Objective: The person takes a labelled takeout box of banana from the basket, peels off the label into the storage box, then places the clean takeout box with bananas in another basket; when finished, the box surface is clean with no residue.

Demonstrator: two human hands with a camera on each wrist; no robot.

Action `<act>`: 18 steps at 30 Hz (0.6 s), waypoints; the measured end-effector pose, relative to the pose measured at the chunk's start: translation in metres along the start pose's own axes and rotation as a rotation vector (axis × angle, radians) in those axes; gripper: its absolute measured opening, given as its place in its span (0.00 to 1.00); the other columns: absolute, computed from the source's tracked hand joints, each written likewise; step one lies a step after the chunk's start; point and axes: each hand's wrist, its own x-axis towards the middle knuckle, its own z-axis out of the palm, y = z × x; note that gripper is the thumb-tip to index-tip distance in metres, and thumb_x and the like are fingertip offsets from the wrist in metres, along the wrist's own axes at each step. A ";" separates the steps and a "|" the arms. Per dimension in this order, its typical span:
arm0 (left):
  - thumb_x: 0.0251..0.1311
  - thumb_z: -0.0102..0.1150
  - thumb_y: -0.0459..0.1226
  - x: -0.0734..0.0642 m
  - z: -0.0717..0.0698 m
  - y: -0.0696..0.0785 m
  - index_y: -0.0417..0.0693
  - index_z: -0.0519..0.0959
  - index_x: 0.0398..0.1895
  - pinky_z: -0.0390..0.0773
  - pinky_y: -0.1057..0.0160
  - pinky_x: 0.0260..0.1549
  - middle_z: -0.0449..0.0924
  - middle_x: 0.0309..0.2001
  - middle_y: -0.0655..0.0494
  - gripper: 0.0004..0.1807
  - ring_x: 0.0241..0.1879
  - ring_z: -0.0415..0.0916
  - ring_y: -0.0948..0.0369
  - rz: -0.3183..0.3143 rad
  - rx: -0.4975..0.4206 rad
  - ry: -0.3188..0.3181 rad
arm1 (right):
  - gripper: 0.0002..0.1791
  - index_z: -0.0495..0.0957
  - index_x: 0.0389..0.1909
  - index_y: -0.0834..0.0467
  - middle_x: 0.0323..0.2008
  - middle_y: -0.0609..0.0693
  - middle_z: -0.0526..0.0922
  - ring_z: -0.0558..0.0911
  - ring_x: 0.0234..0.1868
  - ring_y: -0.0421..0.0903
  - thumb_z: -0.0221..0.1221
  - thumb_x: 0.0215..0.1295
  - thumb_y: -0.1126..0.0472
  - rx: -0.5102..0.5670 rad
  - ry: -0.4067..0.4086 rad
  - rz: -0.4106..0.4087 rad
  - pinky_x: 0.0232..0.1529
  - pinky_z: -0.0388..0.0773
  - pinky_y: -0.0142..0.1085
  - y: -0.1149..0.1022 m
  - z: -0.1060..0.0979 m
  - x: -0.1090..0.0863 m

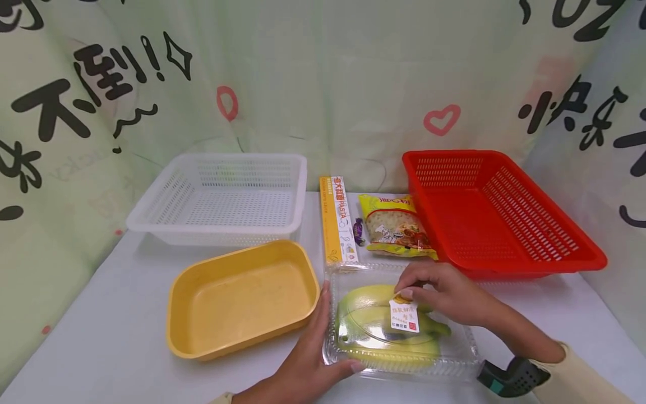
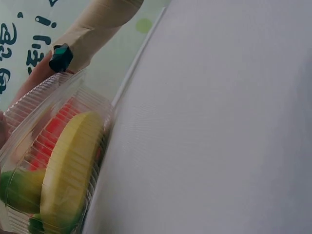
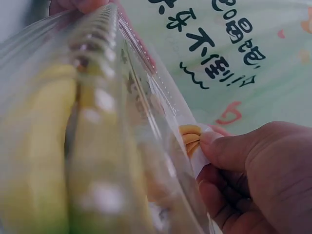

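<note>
A clear plastic clamshell box (image 1: 461, 350) with yellow-green bananas (image 1: 365, 297) inside lies at the table's front. My left hand (image 1: 308, 362) grips its front left corner, the thumb along the front rim and the fingers up the left side. Thumb and fingers of my right hand (image 1: 444, 294) pinch the top edge of a white sticker (image 1: 405, 317) on the lid. In the right wrist view the sticker (image 3: 191, 141), printed with bananas, lifts away from the lid at the pinched part. The left wrist view has the box (image 2: 58, 97) at its left edge.
A yellow tub (image 1: 242, 297) stands left of the box, with a white basket (image 1: 242, 224) behind it. Behind the box lie a pasta carton (image 1: 338, 221), a small purple-wrapped sweet (image 1: 358, 231) and a yellow food packet (image 1: 396, 224). A red basket (image 1: 504, 252) sits at the right.
</note>
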 end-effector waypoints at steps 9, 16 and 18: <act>0.56 0.70 0.47 0.001 -0.001 -0.001 0.56 0.29 0.77 0.39 0.53 0.69 0.23 0.77 0.60 0.62 0.74 0.27 0.60 -0.011 0.008 -0.010 | 0.06 0.86 0.39 0.54 0.38 0.44 0.82 0.77 0.43 0.43 0.62 0.65 0.65 0.076 0.068 -0.035 0.40 0.81 0.35 0.007 0.001 -0.005; 0.56 0.70 0.47 0.001 -0.001 -0.002 0.55 0.29 0.78 0.39 0.55 0.70 0.24 0.77 0.61 0.62 0.75 0.28 0.60 0.006 0.026 -0.002 | 0.07 0.85 0.39 0.56 0.39 0.46 0.82 0.76 0.43 0.42 0.61 0.65 0.67 0.122 0.085 -0.048 0.38 0.82 0.35 0.012 0.000 -0.007; 0.55 0.70 0.47 0.001 -0.001 -0.002 0.55 0.30 0.78 0.39 0.55 0.70 0.24 0.77 0.62 0.63 0.75 0.28 0.60 0.005 0.026 0.001 | 0.07 0.85 0.39 0.55 0.39 0.47 0.82 0.76 0.43 0.42 0.61 0.65 0.68 0.133 0.089 -0.059 0.38 0.82 0.34 0.012 0.000 -0.007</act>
